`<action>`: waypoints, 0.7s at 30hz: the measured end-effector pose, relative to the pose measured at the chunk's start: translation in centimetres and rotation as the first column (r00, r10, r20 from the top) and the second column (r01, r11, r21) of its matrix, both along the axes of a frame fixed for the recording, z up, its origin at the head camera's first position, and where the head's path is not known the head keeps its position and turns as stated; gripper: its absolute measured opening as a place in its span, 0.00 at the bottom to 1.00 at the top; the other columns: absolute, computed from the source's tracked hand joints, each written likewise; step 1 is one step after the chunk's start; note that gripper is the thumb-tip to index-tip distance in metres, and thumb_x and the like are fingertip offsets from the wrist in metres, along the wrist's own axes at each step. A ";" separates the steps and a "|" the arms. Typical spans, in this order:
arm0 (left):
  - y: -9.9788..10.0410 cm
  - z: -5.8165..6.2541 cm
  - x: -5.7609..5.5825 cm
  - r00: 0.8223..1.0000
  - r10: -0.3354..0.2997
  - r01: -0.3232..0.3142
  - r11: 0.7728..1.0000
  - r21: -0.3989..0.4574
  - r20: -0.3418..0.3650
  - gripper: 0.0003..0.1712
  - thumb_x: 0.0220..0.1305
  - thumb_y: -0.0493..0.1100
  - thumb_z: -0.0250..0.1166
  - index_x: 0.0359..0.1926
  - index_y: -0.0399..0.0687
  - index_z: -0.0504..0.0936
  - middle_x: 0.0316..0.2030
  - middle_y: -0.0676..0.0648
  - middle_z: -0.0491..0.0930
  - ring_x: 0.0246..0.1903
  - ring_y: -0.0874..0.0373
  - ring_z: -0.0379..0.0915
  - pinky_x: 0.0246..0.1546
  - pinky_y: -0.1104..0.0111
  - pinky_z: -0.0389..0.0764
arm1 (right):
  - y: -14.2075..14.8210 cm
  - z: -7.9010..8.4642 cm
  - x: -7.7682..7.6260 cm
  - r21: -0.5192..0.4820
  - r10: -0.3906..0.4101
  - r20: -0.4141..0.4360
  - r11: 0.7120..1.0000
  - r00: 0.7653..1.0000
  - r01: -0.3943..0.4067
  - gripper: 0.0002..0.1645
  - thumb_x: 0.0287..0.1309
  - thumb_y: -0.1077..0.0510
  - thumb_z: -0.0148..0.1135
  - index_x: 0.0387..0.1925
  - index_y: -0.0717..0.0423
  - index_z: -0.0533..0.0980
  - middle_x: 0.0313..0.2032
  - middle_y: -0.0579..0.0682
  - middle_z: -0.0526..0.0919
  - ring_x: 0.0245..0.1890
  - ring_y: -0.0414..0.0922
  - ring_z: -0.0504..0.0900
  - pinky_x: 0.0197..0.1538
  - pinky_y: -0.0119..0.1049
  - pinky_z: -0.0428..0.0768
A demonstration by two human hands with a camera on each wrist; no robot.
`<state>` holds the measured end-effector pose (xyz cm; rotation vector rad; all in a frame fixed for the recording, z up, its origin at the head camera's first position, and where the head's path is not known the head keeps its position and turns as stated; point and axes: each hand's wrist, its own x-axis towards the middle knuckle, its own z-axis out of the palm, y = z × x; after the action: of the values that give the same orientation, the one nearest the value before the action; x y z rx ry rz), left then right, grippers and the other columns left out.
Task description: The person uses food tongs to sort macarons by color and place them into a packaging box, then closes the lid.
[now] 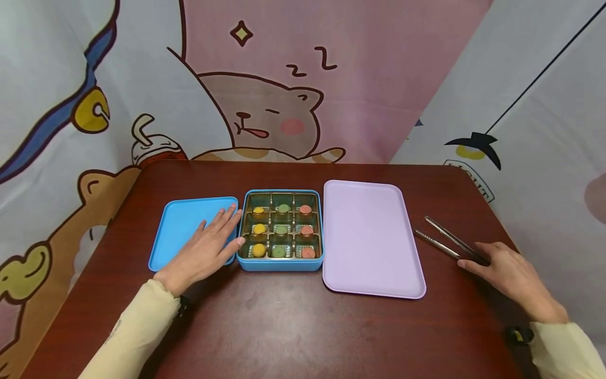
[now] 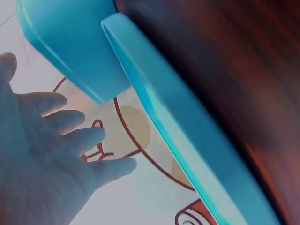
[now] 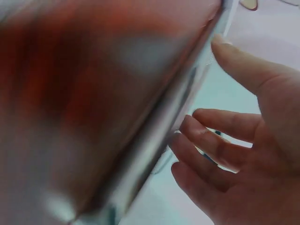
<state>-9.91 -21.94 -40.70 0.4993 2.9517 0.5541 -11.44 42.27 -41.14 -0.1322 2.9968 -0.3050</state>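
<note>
A blue box [image 1: 280,266] holds a gold divided insert, with small round yellow pieces [image 1: 259,250], green pieces [image 1: 281,230] and pink pieces [image 1: 306,230] in its compartments. Left of it lies a blue lid [image 1: 177,226]. My left hand [image 1: 205,252] is spread over the lid's right side, its fingertips near the box's left edge. Metal tongs [image 1: 442,243] lie at the right with their tips apart and pointing away. Around their near end, my right hand [image 1: 513,273] has thumb and fingers on either side; the right wrist view shows them well apart.
A pale purple tray [image 1: 371,237] lies between the box and the tongs, close to the box's right side. Everything rests on a dark brown table [image 1: 284,326]. A cartoon-printed cloth [image 1: 369,79] hangs behind the table's far edge.
</note>
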 end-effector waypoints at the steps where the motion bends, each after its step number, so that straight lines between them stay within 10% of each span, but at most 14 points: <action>1: -0.2 0.2 0.1 1.000 0.008 -0.008 1.000 -0.007 -0.023 0.43 0.80 0.63 0.48 0.83 0.46 0.49 0.83 0.44 0.42 0.80 0.39 0.39 0.73 0.33 0.44 | -0.6 0.3 0.1 -0.005 0.001 -0.021 1.000 1.000 -0.001 0.55 0.62 0.33 0.69 0.60 0.83 0.70 0.54 0.82 0.73 0.51 0.75 0.73 0.49 0.75 0.71; 21: -6.3 0.8 2.3 0.920 0.116 -0.133 0.991 -0.020 -0.373 0.42 0.70 0.55 0.65 0.77 0.39 0.65 0.75 0.37 0.63 0.75 0.37 0.55 0.77 0.44 0.45 | -16.8 3.8 1.0 -0.165 0.264 -0.409 0.920 0.873 -0.356 0.46 0.54 0.47 0.79 0.68 0.65 0.73 0.69 0.64 0.73 0.66 0.65 0.73 0.61 0.69 0.72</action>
<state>-7.64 -28.23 -39.89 0.4586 3.3692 0.4445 -10.40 25.47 -37.31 -0.7805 3.2223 -0.6664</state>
